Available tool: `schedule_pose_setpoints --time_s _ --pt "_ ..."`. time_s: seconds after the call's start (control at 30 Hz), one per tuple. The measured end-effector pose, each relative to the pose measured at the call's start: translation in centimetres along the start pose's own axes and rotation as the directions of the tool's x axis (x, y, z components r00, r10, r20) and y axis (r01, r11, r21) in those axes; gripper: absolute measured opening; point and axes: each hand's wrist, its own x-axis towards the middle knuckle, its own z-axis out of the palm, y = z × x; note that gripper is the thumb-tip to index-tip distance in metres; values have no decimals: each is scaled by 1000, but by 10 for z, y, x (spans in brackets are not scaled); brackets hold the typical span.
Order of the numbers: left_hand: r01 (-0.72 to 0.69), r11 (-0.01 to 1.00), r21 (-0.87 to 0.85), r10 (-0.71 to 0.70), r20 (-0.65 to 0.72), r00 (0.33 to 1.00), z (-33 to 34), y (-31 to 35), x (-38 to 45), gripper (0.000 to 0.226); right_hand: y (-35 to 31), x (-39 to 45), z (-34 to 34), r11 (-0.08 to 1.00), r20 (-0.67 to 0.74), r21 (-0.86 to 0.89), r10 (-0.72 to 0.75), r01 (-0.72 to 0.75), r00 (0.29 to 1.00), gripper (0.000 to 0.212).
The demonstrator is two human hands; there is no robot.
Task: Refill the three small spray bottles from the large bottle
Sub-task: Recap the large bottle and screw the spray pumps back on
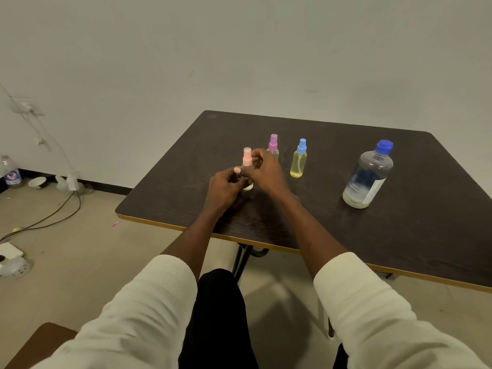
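Both arms reach out over the dark tabletop point(399, 235), and the hands meet in the middle. The left hand point(225, 189) curls its grip around the body of a small bottle with a pink top point(247, 157). The right hand point(266, 173) pinches that pink top with its fingertips. Just behind the right hand stands a purple-topped bottle point(273, 143). Near its right side is a blue-topped bottle point(298, 161). The large bottle point(368, 174) stands well apart, farther right.

There is only one view, from a camera on the person's head. It looks forward and down from close above, over both white sleeves point(149, 310), onto the dark brown wooden table point(332, 230), with the pale wall point(239, 49) behind.
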Motion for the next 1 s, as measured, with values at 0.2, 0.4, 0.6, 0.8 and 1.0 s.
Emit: schedule_pose_setpoints --time_s 0.2,0.4,0.6,0.8,1.0 --pt "37 998 -52 -36 15 999 0 3 2 43 0 -1 -4 999 -50 28 18 -17 999 21" --pt "6 1000 -16 -6 4 1000 -1 4 0 34 3 -7 -1 997 -65 81 19 -14 998 26" --pt "9 1000 -26 -9 12 1000 -1 5 0 41 -3 -4 -5 996 28 78 32 -34 999 32" --pt "-4 1000 13 4 13 1000 -1 4 0 35 -1 -5 -1 997 -63 73 16 -11 998 22" --pt "5 1000 -5 -5 7 1000 -1 5 0 38 -2 -2 -2 997 -19 76 17 -16 1000 25"
